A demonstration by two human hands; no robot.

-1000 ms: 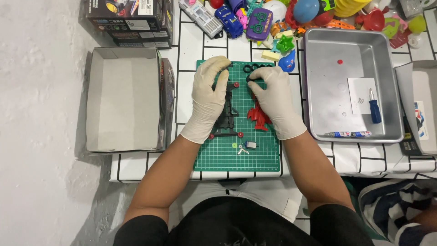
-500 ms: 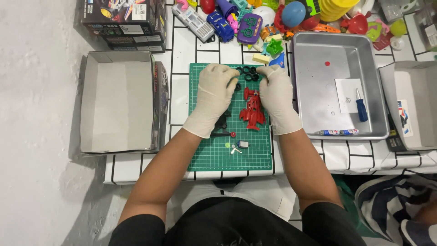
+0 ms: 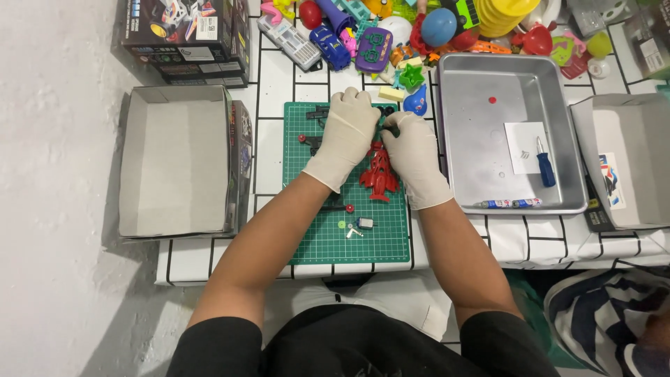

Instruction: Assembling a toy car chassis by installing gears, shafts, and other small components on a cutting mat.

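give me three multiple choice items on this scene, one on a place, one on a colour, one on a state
1. Where does the blue-handled screwdriver lie?
A. on the green cutting mat
B. in the metal tray
C. in the open cardboard box on the left

2. What colour is the toy body beside the hands?
A. red
B. yellow
C. white

3. How are the left hand and right hand placed?
A. both resting in the tray
B. one raised off the table
C. both gloved, fingertips meeting at the mat's top edge

Answers: 1 B, the screwdriver lies beside a white slip inside the metal tray. 2 A, the toy body on the green cutting mat is red. 3 C, both wear white gloves and their fingertips come together over small dark parts.
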